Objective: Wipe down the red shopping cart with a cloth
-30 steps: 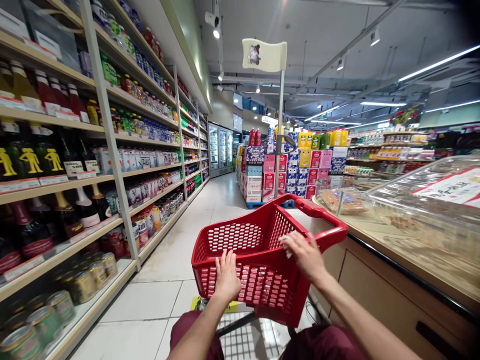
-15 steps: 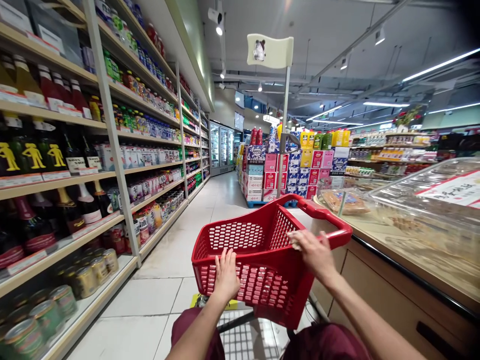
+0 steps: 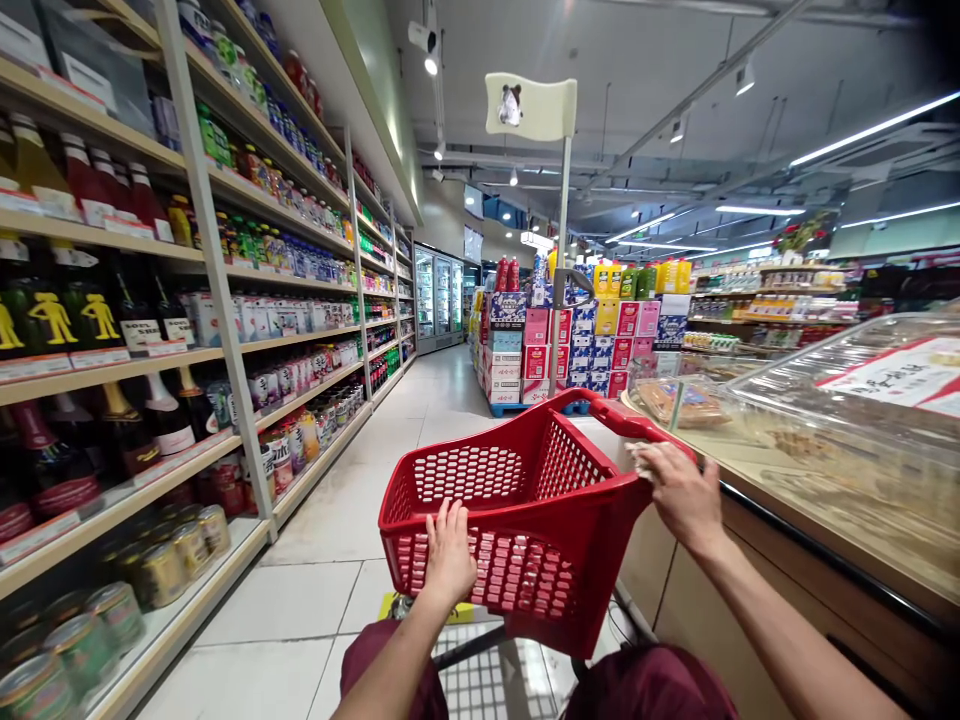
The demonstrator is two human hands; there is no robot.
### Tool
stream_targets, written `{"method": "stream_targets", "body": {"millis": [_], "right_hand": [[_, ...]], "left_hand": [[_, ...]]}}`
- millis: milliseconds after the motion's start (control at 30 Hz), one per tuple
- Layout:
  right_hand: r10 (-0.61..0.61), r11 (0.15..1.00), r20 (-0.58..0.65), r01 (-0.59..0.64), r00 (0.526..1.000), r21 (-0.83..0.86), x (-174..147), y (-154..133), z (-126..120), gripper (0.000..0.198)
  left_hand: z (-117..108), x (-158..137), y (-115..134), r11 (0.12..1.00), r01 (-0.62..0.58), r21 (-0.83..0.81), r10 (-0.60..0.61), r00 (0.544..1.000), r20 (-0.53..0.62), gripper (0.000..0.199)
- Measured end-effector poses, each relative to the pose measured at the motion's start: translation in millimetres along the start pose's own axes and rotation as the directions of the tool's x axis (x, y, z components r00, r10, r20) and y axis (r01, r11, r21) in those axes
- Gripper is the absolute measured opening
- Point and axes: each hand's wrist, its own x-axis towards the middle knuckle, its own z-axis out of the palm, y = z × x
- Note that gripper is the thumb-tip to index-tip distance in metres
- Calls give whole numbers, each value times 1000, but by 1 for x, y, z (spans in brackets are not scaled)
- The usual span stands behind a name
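A red shopping cart basket [image 3: 540, 540] with perforated walls stands in front of my knees. My left hand [image 3: 450, 560] lies on its near side rim, fingers stretched out and touching the plastic. At the cart's handle end, my right hand [image 3: 686, 490] is closed around a crumpled whitish cloth or tissue [image 3: 643, 460], pressed against the red handle [image 3: 611, 415]. Part of the handle is hidden behind this hand. The basket's inside looks bare where it shows.
Shelves of bottles and cans [image 3: 292, 255] line the left side. A display counter [image 3: 757, 440] with clear covers stands close on the right. Stacked drink cartons [image 3: 536, 360] are ahead, near a pole with a cream sign [image 3: 531, 105]. White floor tiles [image 3: 300, 600] run between.
My right hand has moved right with the cloth, from the basket's rim corner to the handle. The left hand stays on the rim. The view has shifted slightly.
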Motion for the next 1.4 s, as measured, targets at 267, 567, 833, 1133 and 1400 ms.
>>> {"method": "stream_targets", "body": {"millis": [267,567,833,1133,1400], "right_hand": [[-236,957,22,229,972,176,-19,-57,8,37],[-103,990,-24,104,994,90,-18,-36,7,31],[-78,997,-24,78,997,12,-7,-4,3,37],[-212,974,32,208,977,85,-5,-13,2,37],[-81,996,-26,81,996,30,0,8,3,31]], "left_hand": [[1,0,-4,1000,-5,20,5,1000,5,72],[1,-4,-2,998,-30,52,32,999,-34,71],[-2,-6,-5,993,-41,109,44,999,-28,73],[-3,-2,19,991,-20,130,28,998,-62,76],[-2,-4,31,987,-105,124,103,994,24,72]]}}
